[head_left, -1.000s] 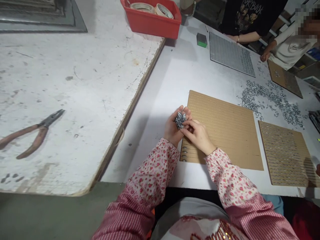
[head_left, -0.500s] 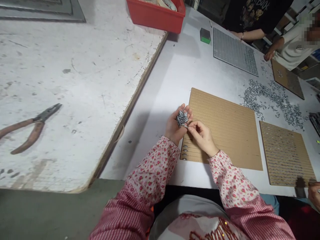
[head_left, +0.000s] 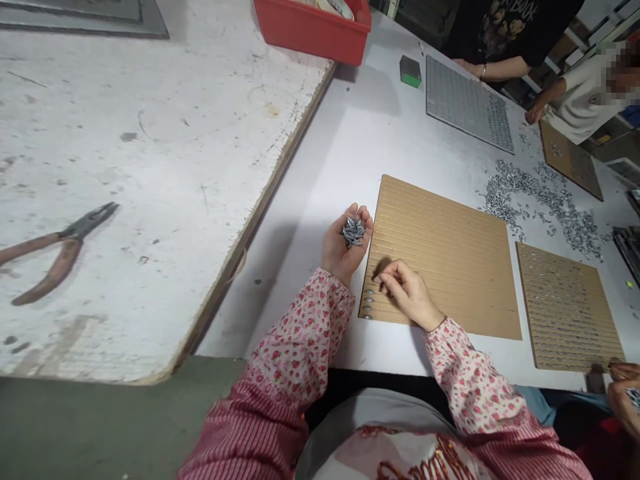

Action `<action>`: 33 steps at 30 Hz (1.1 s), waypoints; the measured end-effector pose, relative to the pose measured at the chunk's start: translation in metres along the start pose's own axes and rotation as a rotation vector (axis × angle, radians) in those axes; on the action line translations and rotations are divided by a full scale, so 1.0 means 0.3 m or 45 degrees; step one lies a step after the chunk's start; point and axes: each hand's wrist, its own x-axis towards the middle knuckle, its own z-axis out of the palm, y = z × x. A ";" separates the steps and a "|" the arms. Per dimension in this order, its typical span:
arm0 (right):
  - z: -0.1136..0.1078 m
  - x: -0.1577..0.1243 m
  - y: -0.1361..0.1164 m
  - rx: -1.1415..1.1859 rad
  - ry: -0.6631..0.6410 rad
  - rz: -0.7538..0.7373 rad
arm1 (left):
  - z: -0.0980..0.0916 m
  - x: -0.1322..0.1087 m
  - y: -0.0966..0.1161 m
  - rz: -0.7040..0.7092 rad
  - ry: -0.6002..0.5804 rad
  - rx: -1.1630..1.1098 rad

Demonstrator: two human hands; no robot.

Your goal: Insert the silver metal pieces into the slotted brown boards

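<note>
White table (head_left: 320, 153), left hand (head_left: 345, 250) cupping metal pieces (head_left: 353, 232), right hand (head_left: 407, 293) pinched on grooved cardboard (head_left: 450, 267)

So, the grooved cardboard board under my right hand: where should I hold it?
Take the near right corner of the grooved cardboard board, coming from the right: it lies flat, that corner is bare, and metal pieces sit in the grooves at the near left corner.
</note>
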 end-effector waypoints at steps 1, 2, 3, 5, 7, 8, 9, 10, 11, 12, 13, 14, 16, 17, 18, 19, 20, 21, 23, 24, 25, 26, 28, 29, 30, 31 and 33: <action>0.003 -0.002 -0.002 -0.059 0.011 -0.022 | 0.001 0.000 -0.002 -0.008 0.010 0.000; 0.005 -0.001 -0.005 -0.122 0.026 -0.054 | 0.001 0.001 -0.003 -0.018 0.020 0.001; 0.005 0.001 -0.008 -0.177 0.035 -0.094 | 0.002 0.001 -0.005 -0.026 0.029 0.003; 0.003 0.005 -0.012 -0.235 0.007 -0.181 | 0.002 0.002 -0.007 -0.031 0.043 0.011; 0.000 0.007 -0.011 -0.245 -0.060 -0.236 | 0.002 0.003 -0.007 -0.029 0.049 0.018; -0.001 0.007 -0.009 -0.247 -0.077 -0.239 | 0.001 0.004 -0.006 -0.031 0.047 0.020; 0.001 0.007 -0.007 -0.252 -0.077 -0.228 | 0.001 0.004 -0.006 -0.034 0.043 0.020; 0.004 0.007 -0.005 -0.259 -0.063 -0.210 | 0.000 0.004 -0.006 -0.036 0.038 0.020; 0.008 0.007 -0.004 -0.265 -0.045 -0.191 | 0.000 0.004 -0.005 -0.039 0.035 0.020; 0.013 0.008 -0.004 -0.273 -0.031 -0.174 | -0.001 0.004 -0.005 -0.041 0.032 0.020; 0.019 0.009 -0.005 -0.286 -0.023 -0.164 | -0.001 0.004 -0.005 -0.042 0.032 0.022; 0.025 0.010 -0.008 -0.304 -0.025 -0.162 | -0.001 0.005 -0.004 -0.041 0.034 0.023; 0.036 0.013 -0.015 -0.367 -0.029 -0.164 | -0.002 0.006 -0.004 -0.044 0.037 0.027; 0.041 0.014 -0.018 -0.409 -0.031 -0.164 | -0.003 0.007 -0.004 -0.047 0.038 0.029; 0.045 0.014 -0.019 -0.452 -0.034 -0.161 | -0.004 0.009 -0.004 -0.049 0.041 0.032; 0.048 0.013 -0.019 -0.490 -0.037 -0.154 | -0.005 0.010 -0.004 -0.050 0.044 0.035; 0.049 0.013 -0.019 -0.521 -0.040 -0.142 | -0.007 0.012 -0.004 -0.052 0.047 0.040; 0.050 0.012 -0.017 -0.542 -0.043 -0.129 | -0.008 0.013 -0.005 -0.054 0.049 0.046; 0.046 0.011 -0.017 -0.531 -0.052 -0.110 | -0.009 0.013 -0.006 -0.058 0.045 0.059; 0.041 0.013 -0.020 -0.492 -0.051 -0.107 | -0.010 0.012 -0.008 -0.060 0.038 0.066; 0.035 0.016 -0.027 -0.435 -0.037 -0.110 | -0.010 0.010 -0.010 -0.061 0.027 0.073; 0.028 0.023 -0.037 -0.373 0.000 -0.116 | -0.011 0.008 -0.013 -0.060 0.016 0.082; 0.013 0.047 -0.065 -0.276 0.122 -0.140 | -0.012 0.003 -0.019 -0.068 -0.005 0.114; 0.007 0.063 -0.081 -0.263 0.181 -0.157 | -0.014 0.000 -0.023 -0.077 -0.014 0.130; 0.004 0.082 -0.095 -0.277 0.221 -0.177 | -0.016 -0.001 -0.028 -0.089 -0.022 0.143; 0.002 0.103 -0.106 -0.310 0.232 -0.196 | -0.018 -0.002 -0.033 -0.101 -0.029 0.152; 0.004 0.141 -0.114 -0.400 0.187 -0.224 | -0.023 -0.002 -0.041 -0.110 -0.042 0.169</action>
